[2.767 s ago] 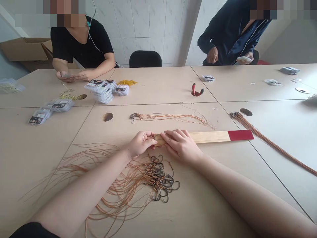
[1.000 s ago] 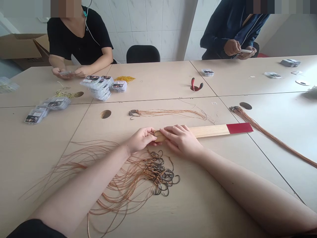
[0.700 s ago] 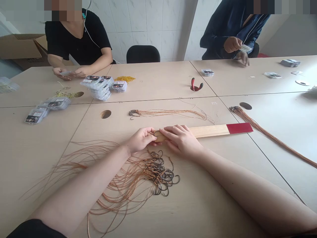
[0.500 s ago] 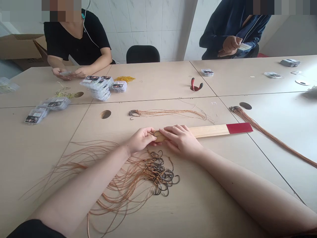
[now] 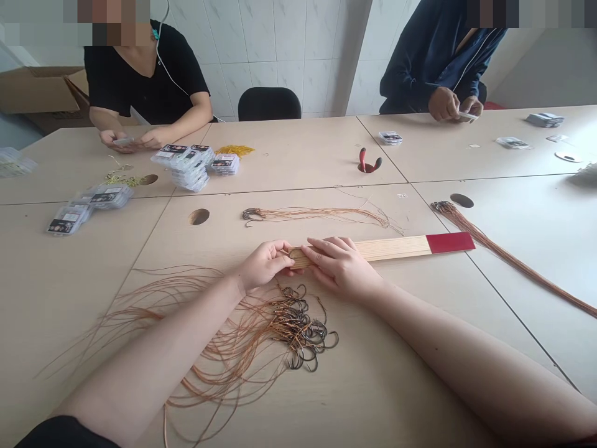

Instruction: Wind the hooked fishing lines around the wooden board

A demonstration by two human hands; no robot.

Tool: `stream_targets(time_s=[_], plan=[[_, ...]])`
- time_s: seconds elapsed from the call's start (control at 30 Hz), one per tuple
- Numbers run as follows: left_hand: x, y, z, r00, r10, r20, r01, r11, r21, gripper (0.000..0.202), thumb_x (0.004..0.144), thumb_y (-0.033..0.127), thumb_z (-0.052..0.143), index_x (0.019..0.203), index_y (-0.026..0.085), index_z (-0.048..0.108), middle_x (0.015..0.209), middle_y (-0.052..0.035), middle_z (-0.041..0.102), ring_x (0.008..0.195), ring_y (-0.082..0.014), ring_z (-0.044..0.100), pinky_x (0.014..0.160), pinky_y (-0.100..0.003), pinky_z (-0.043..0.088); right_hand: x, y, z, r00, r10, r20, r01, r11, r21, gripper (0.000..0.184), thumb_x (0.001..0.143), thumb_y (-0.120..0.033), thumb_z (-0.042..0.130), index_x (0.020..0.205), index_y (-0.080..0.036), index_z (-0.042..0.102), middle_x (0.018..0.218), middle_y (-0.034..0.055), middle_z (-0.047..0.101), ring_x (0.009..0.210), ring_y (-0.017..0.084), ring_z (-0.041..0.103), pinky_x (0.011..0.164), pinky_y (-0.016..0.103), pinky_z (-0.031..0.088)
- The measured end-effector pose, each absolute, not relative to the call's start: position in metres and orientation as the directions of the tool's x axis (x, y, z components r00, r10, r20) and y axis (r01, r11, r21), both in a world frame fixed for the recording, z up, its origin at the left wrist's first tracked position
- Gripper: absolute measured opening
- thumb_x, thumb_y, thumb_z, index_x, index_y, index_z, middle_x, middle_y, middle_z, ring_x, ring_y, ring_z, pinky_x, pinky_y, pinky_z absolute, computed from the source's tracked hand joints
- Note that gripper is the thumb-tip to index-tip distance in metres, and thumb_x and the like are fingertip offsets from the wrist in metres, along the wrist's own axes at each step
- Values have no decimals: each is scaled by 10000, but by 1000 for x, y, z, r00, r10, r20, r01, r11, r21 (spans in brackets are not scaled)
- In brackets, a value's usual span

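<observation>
My left hand (image 5: 262, 264) and my right hand (image 5: 338, 264) grip the near end of a pine slat (image 5: 392, 249), which lies flat on the table and has a red band (image 5: 450, 242) at its far end. My right fingers lie across the top of the slat, and my left fingers pinch its tip. Just below my hands lies a tangle of dark fishing hooks (image 5: 298, 326) on brown snells (image 5: 186, 330), partly under my left forearm. A looser bundle of snelled hooks (image 5: 312, 214) lies beyond the slat.
A third snell bundle (image 5: 504, 258) runs off the right. Stacks of clear hook packs (image 5: 189, 168) and gold wire (image 5: 233, 150) lie ahead. Red-handled pliers (image 5: 366, 160) stand in a table hole (image 5: 368, 167). Two co-workers (image 5: 149, 93) handle packs across the table.
My right fingers have shifted slightly on the slat. The co-worker in the dark jacket has lowered both hands toward the table edge, with a small pack still in hand.
</observation>
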State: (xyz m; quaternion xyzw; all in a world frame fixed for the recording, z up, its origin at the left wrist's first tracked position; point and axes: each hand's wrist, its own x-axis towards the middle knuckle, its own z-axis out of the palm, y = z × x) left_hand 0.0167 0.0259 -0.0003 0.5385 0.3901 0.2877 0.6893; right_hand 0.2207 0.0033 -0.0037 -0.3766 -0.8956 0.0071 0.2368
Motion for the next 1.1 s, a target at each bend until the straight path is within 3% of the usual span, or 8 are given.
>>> stream_targets(time_s=[0.47, 1.1], plan=[[14, 26, 6, 480, 820, -311, -11, 360, 933, 227, 715, 229, 614, 902, 128, 534, 789, -31, 643, 740, -149, 651, 561, -185, 424, 222, 3, -12, -541, 610, 579, 656, 737, -163, 330, 851, -250, 485, 1173, -200, 540, 1187, 101, 539, 1080, 202, 493, 931, 409, 391], [14, 24, 4, 456, 863, -219, -12, 252, 968, 140, 717, 202, 593, 838, 146, 549, 775, -15, 633, 712, -124, 627, 570, -187, 420, 223, 4, -12, -487, 634, 601, 689, 701, -181, 313, 818, -313, 540, 1118, -229, 576, 1154, 81, 555, 1054, 204, 499, 911, 396, 391]])
